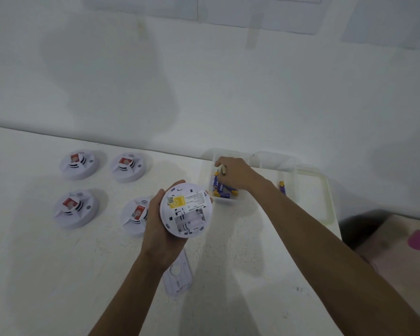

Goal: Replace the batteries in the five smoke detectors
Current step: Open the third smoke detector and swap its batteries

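Detector in left grip

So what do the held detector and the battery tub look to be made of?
The smoke detector in the left hand looks like matte white moulded plastic, with ribs and slots cast into its back. The tub under the right hand looks like thin translucent plastic: the batteries show through its wall.

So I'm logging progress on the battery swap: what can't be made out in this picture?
Head view only:
- Right hand covers part of the battery box; what its fingers pinch is unclear.
- Label print on the held detector is too small to read; its compartment looks empty, blurred.
- Left hand hides part of the nearest tabled detector.
- Mounting plate is partly under the left forearm.
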`<state>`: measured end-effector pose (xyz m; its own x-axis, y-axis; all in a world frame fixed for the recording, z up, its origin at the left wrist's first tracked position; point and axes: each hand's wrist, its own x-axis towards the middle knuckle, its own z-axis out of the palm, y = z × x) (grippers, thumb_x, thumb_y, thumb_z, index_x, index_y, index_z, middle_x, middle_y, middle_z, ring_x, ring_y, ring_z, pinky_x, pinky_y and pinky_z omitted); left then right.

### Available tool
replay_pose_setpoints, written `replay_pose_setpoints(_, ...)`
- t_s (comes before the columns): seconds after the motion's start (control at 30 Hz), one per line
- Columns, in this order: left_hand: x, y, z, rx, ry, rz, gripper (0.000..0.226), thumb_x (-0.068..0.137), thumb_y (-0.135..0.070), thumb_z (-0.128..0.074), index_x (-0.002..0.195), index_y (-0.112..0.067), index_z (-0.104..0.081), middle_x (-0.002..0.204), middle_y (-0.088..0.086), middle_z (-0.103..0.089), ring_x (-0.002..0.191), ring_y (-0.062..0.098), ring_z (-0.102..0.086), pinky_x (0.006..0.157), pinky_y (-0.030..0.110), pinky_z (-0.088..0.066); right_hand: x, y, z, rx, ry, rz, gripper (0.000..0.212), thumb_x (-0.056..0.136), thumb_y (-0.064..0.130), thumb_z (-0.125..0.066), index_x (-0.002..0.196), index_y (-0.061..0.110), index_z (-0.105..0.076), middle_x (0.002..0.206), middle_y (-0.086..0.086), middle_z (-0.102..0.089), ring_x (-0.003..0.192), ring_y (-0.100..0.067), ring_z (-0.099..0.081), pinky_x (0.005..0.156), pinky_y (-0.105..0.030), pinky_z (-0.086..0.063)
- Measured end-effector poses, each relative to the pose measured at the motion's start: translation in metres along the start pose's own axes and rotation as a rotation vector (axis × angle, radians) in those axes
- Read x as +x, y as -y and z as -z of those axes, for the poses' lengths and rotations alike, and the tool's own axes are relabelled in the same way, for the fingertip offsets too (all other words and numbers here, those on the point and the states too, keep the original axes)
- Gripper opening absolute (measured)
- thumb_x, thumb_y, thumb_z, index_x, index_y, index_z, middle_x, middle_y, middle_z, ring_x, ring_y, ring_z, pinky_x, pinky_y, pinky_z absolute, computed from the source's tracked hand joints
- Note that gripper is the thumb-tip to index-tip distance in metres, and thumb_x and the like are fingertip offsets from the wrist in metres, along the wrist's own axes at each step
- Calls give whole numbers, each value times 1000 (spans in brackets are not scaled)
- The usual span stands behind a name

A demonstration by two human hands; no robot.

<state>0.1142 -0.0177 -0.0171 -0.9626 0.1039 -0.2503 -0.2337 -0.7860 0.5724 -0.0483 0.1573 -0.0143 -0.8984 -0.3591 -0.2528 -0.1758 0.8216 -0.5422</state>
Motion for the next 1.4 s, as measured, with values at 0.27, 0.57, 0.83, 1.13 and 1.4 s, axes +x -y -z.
replay_pose_setpoints(0.27,0,-1,4,11,-2,-8,81,59,-54,-81,128,-20,-58,142,19,-47,133,43,-40,103,52,-40,9,-3,-15,-291,64,0,53,74,41,-76,110,11,-50,108,-8,-55,88,-23,-53,66,-30,-43)
replay_pose_setpoints(0.57,-3,-5,5,-35,37,38,80,54,-51,-85,124,-19,-63,139,18,-51,127,42,-47,92,49,-52,-11,1,-2,234,-148,-7,30,83,6,-55,104,21,-41,71,-5,-49,62,-19,-46,51,-25,-42)
replay_pose_setpoints(0.83,-14,-17,5,-92,93,106,87,56,-47,-85,132,-18,-55,141,18,-49,127,41,-48,91,50,-52,-48,26,3,611,-349,15,11,91,20,-57,100,25,-54,72,-8,-54,61,-15,-47,61,-31,-44)
replay_pose_setpoints(1.13,-27,-56,20,-199,133,201,52,91,-44,-43,132,-14,-53,134,22,-55,116,43,-58,85,49,-54,-116,107,-11,950,-512,101,18,84,15,-70,92,19,-54,82,-21,-60,69,-23,-44,62,-38,-39)
replay_pose_setpoints(1.4,-39,-98,44,-112,101,212,56,101,-42,-25,105,-15,-74,108,13,-71,93,26,-70,74,38,-58,-159,197,-62,753,-526,213,19,86,9,-67,96,15,-52,88,1,-72,62,0,-55,56,-10,-37)
